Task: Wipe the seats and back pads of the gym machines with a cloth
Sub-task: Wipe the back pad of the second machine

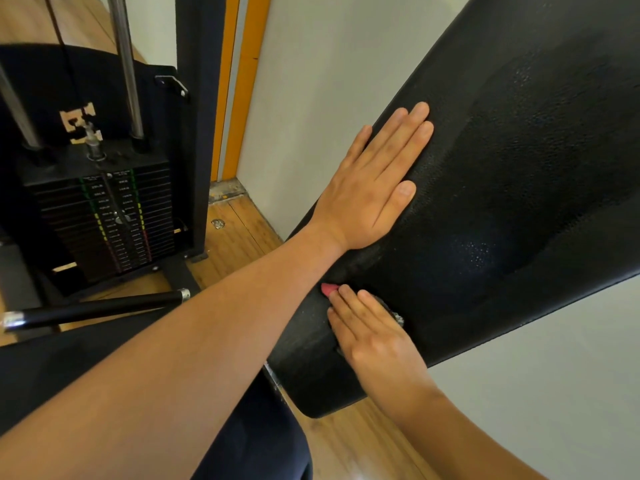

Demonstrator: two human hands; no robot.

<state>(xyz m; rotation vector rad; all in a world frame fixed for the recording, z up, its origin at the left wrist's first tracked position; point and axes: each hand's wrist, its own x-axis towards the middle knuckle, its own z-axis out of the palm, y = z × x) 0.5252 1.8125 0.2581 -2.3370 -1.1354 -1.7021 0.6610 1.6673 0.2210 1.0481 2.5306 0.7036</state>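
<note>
left hand flat, fingers straight, bracing black textured vinyl back pad | right hand fingers extended, pressing mostly hidden red-edged cloth against pad's lower end to wipe

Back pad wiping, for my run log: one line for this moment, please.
left hand flat on back pad | right hand pressing cloth on pad | wiping underway

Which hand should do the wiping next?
Probably the right hand: it already presses the cloth flat against the black back pad. The left hand lies flat on the pad higher up, with no cloth, bracing it.
</note>
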